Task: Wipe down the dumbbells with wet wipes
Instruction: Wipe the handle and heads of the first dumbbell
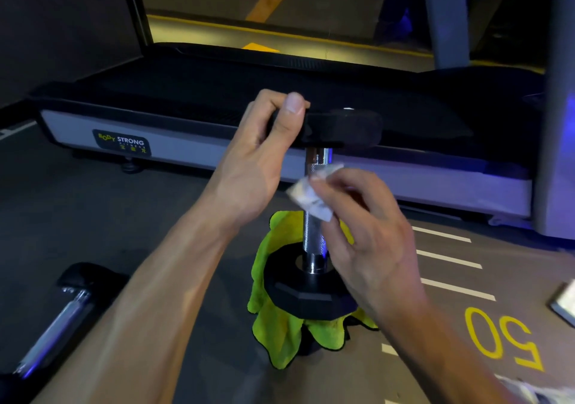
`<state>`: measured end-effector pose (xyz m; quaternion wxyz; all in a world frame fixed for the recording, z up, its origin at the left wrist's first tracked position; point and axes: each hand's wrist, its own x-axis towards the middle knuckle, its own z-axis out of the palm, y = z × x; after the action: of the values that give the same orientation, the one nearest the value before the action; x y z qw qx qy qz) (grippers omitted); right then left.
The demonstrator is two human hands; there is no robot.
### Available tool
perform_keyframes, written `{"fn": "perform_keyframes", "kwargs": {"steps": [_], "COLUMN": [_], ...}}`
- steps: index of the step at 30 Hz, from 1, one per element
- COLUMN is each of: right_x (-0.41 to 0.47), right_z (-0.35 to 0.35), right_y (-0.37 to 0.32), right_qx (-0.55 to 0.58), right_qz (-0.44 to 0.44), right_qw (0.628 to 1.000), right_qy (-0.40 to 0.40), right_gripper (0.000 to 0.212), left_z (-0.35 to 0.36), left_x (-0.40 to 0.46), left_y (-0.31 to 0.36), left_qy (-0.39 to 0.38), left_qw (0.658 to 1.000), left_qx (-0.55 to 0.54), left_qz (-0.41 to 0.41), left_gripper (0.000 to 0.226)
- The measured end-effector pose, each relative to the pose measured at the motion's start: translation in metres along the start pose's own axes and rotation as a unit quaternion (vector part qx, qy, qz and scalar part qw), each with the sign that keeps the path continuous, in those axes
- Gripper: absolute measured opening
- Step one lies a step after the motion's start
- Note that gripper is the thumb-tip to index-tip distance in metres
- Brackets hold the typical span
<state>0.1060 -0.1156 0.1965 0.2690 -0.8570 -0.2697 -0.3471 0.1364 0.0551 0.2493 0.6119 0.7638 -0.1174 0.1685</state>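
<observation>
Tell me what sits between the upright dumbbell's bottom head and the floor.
In the head view, a green cloth lies under the upright dumbbell, spread on the floor around its bottom head.

Two bare arms, uncovered from the bottom edge of the view up to the fingertips. Bare left hand (261, 154) with a short, squarely trimmed thumbnail (295, 102), pale at the tip, and fine creases across the thumb knuckle. Long, lean left forearm (161, 294) with faint tendon ridges running toward the wrist. Bare right hand (367, 232) slightly blurred, knuckle ridges showing along its back. Right forearm (435, 341) equally bare, smooth in outline.
</observation>
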Motion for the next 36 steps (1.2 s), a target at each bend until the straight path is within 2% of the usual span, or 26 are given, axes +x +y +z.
{"fn": "perform_keyframes", "kwargs": {"steps": [4,7,10,13,15,18,20,22,27,31,34,36], "right_x": [-0.016,-0.004,-0.003,-0.011,-0.01,-0.005,-0.005,-0.008,-0.016,-0.023,-0.029,-0.027], "right_z": [-0.013,-0.026,-0.027,-0.025,-0.025,-0.025,-0.024,-0.023,-0.038,-0.031,-0.025,-0.023], "right_y": [0.005,0.01,0.002,-0.008,-0.014,-0.025,-0.032,-0.029,0.001,0.007,0.007,0.009], "right_qx": [0.062,0.115,0.063,0.021,-0.004,-0.01,0.014,0.004,0.043,0.109,0.177,0.184], "right_qz": [0.009,0.042,0.037,0.04,0.04,0.049,0.065,0.045,0.114,0.154,0.188,0.184], "right_qw": [0.996,0.987,0.977,0.959,0.957,0.949,0.943,0.937,0.943,0.945,0.937,0.935], "right_qy": [-0.065,-0.109,-0.2,-0.279,-0.289,-0.312,-0.325,-0.346,-0.309,-0.268,-0.237,-0.241], "right_gripper": [0.023,0.024,0.029,0.029,0.025,0.021,0.021,0.021,0.023,0.014,0.012,0.012], "left_z": [0.001,0.002,0.001,-0.001,-0.001,0.002,0.004,0.006,0.003,-0.004,-0.01,-0.01], "left_x": [-0.002,0.0,0.001,0.0,-0.001,-0.005,-0.009,-0.013,-0.014,-0.011,-0.008,-0.007], "left_y": [-0.001,-0.001,0.001,0.004,0.004,0.008,0.013,0.016,0.016,0.011,0.007,0.006], "left_qy": [0.001,-0.007,-0.014,0.009,0.025,0.021,0.032,0.058,0.07,0.037,0.016,0.009], "left_qw": [1.0,1.0,0.999,0.99,0.984,0.991,0.991,0.988,0.99,0.997,0.996,0.996], "left_qx": [0.002,-0.005,0.011,0.087,0.12,0.106,0.112,0.118,0.089,-0.001,-0.032,-0.047], "left_qz": [0.011,0.016,0.046,0.111,0.129,0.079,0.071,0.087,0.088,0.07,0.079,0.082], "left_gripper": [0.041,0.038,0.028,0.026,0.029,0.026,0.041,0.047,0.043,0.038,0.038,0.039]}}
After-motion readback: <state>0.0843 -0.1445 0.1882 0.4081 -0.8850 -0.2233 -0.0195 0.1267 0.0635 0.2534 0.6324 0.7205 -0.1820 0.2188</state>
